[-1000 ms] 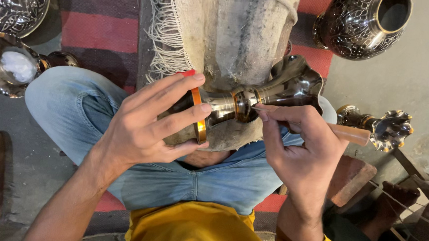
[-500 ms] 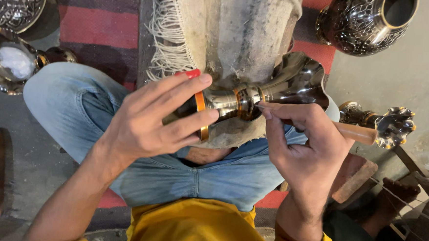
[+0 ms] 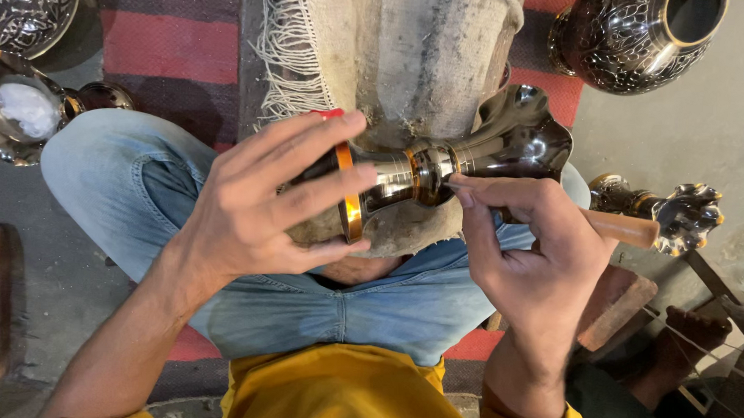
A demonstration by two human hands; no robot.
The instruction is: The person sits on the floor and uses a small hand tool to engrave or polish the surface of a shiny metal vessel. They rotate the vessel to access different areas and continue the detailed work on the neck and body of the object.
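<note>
I am gripping the foot end of a dark metal vase (image 3: 442, 166) in my left hand (image 3: 262, 207), fingers wrapping over its brass-ringed base. The vase is lying on its side across a cloth-covered rest (image 3: 405, 58) above my lap, its long axis running left to right, the fluted mouth pointing right. My right hand (image 3: 539, 260) is clenching a wooden-handled engraving tool (image 3: 617, 226), its tip touching the vase's neck just beside my left fingertips. A second, similar vase (image 3: 673, 212) is lying near to the right, and a round engraved pot (image 3: 627, 36) is standing beyond; open floor (image 3: 716, 125) is lying between them.
</note>
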